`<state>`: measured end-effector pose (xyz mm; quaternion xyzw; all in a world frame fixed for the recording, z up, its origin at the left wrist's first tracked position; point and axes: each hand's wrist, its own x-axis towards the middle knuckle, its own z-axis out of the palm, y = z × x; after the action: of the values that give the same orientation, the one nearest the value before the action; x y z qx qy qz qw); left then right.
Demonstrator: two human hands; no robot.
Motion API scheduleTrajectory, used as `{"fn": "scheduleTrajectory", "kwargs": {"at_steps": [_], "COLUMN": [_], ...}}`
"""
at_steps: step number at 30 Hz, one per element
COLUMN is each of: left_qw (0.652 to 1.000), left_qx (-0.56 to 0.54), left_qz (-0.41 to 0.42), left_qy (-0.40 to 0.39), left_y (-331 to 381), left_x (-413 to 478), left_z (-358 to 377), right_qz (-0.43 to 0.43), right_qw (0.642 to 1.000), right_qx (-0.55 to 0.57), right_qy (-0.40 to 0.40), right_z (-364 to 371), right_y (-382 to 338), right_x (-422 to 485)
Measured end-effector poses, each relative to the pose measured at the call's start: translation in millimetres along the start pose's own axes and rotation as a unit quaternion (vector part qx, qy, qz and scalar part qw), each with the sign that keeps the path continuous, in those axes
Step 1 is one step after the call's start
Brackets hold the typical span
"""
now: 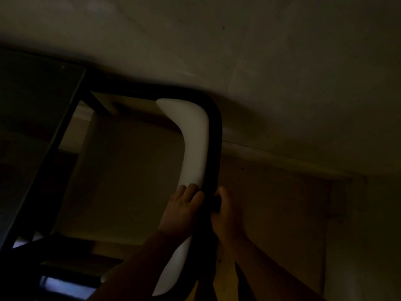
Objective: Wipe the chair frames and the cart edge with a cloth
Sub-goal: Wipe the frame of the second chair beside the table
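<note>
The scene is very dark. A chair with a black curved frame and a white padded backrest stands in the middle, seen from above. My left hand lies on the lower part of the white backrest, fingers curled over its edge. My right hand grips the black frame right beside it, closed around something dark that may be a cloth; I cannot make it out clearly. The pale seat lies below the backrest.
A dark glass-topped table with a black frame fills the left side, close to the chair. A pale wall runs behind the chair, meeting the floor at the right. Dark bars of furniture cross the lower left.
</note>
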<state>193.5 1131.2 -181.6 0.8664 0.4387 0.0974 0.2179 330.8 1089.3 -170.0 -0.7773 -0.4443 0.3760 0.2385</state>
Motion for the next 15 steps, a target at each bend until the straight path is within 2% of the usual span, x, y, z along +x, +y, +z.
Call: {"fn": "scheduleTrajectory", "kwargs": {"at_steps": [3,8,11,15], "left_qw": [1.0,0.999,0.995,0.985], "left_qx": [-0.007,0.036,0.07,-0.013], "left_qz": [0.008,-0.007,-0.054,-0.145], "left_qy": [0.017,0.031,0.043,0.094], "left_y": [-1.0,-10.0,-17.4,-16.5], "left_x": [41.6,125.0,188.3,268.6], "left_z": [-5.8,-16.0,-27.4,-40.2], "right_qz": [-0.001,-0.062,-0.095,-0.099], "right_qw": [0.999,0.996,0.994,0.995], "right_qx": [0.051,0.056,0.023,-0.018], "right_qy": [-0.012,0.034,0.043,0.027], "right_z": [-15.8,-41.7,-60.2,-82.2], "right_y": [-6.9,-27.5,-44.0,-68.3], "right_x": [38.2,117.0,182.3,261.9]}}
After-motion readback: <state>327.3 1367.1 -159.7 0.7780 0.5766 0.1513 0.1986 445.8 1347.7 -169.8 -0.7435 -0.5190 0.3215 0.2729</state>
